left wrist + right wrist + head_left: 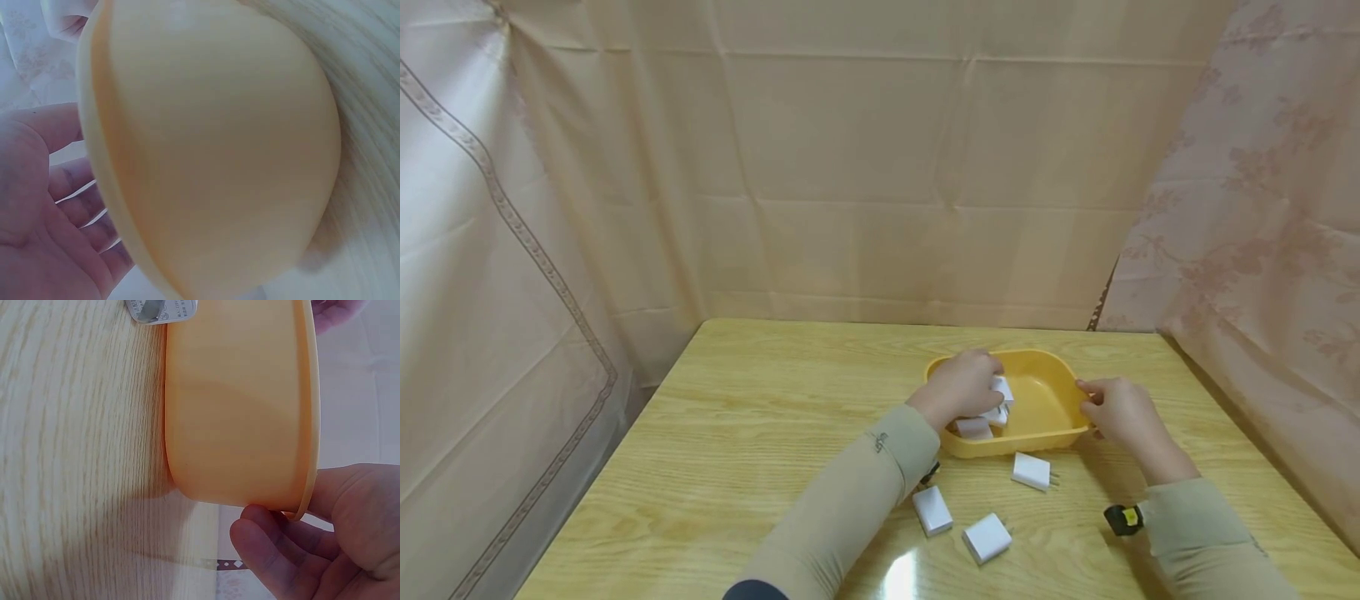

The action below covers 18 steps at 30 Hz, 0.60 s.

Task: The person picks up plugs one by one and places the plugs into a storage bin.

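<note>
A yellow tray (1051,398) stands on the table with several white plug adapters (974,428) at its left end. My left hand (964,385) reaches over the left rim among them; in the left wrist view the fingers of this hand (56,206) look loosely spread, their tips hidden behind the tray wall (219,150). Whether they touch an adapter cannot be seen. At the tray's right end my right hand (1123,412) pinches the rim. The right wrist view shows this hand (325,537) with thumb and fingers on either side of the tray's edge (244,412).
Three white adapters lie on the wooden table (760,417) in front of the tray: one (1032,472) close to its front wall, one (932,511) by the left forearm and one (987,538) nearer the front. Cloth curtains (880,167) hang behind and at both sides.
</note>
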Each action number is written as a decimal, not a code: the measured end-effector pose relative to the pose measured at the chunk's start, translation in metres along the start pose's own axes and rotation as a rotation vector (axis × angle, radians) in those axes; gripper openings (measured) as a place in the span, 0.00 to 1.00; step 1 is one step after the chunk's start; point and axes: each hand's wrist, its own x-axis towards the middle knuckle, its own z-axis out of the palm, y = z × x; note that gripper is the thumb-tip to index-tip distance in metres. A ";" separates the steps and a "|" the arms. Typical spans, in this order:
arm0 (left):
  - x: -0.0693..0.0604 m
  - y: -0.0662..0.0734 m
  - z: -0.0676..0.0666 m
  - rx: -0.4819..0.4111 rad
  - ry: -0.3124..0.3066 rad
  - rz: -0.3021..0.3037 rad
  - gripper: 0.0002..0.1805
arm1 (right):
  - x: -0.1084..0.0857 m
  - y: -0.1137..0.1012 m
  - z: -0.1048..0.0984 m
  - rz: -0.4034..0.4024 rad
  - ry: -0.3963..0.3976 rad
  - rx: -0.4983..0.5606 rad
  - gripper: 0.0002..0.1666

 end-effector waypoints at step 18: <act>-0.008 0.000 -0.009 0.019 0.021 -0.007 0.22 | 0.000 0.001 0.001 0.001 -0.003 -0.004 0.27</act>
